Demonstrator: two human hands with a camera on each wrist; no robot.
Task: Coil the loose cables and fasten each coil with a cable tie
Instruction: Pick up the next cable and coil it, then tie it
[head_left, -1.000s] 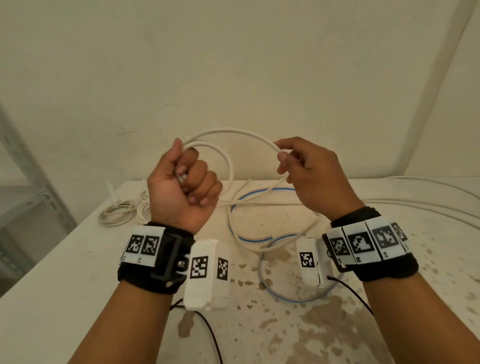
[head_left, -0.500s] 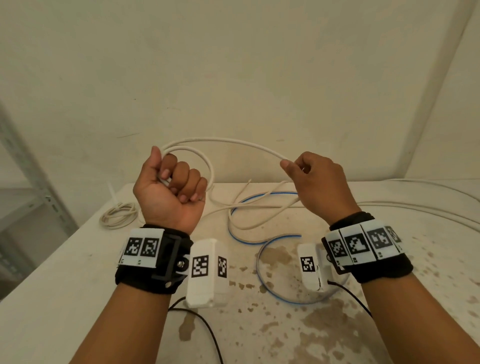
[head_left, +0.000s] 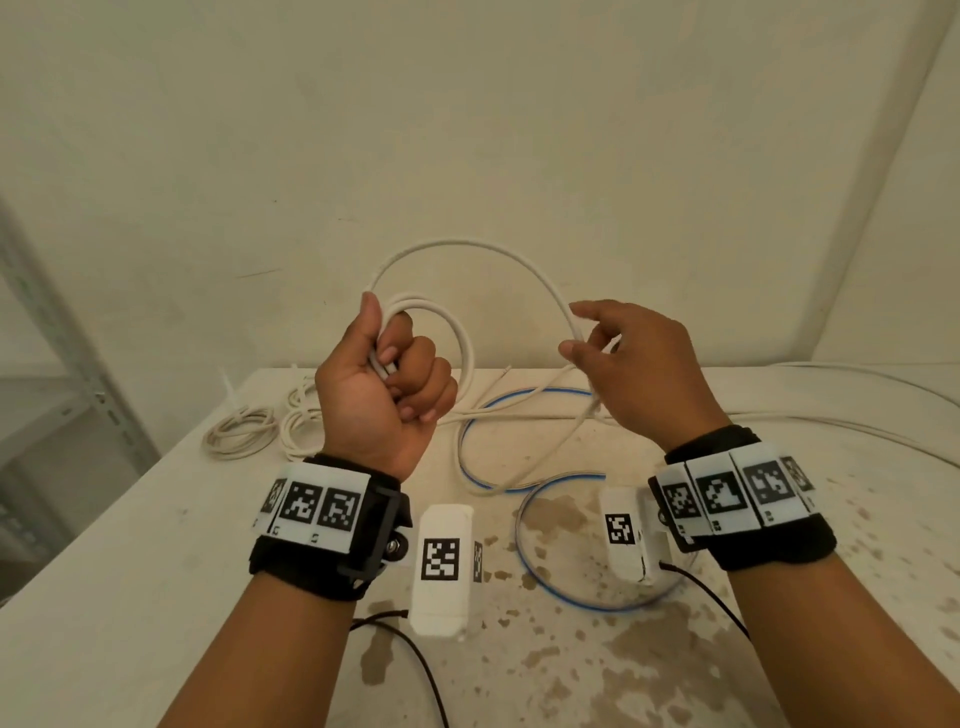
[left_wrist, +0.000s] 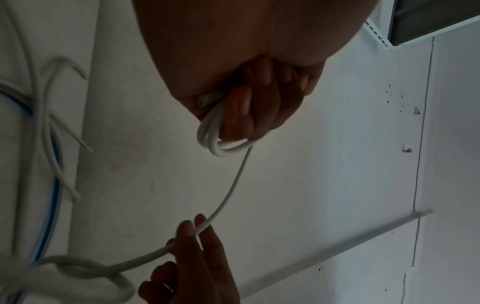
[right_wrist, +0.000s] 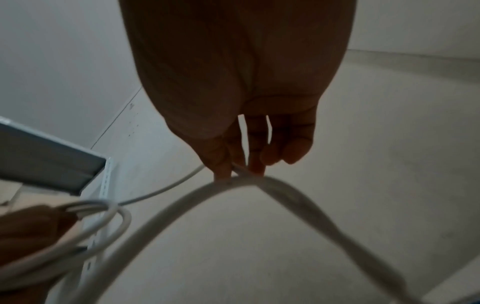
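The left hand (head_left: 382, 395) is clenched round a small coil of white cable (head_left: 470, 249), held upright above the middle of the bench (head_left: 104, 571), while the right hand (head_left: 631, 369) lightly pinches the same cable between thumb and fingertips (left_wrist: 200, 220), just beyond the arch it makes between the hands. The cable looks light, smooth and springy, holding its curve rather than drooping, so it is probably best gripped where the loops cross inside the fist; from the right hand its long run trails down to the bench and away toward the right edge, beside a blue-striped cable (head_left: 524, 400), with two finished coils (head_left: 241, 434) near the back left corner
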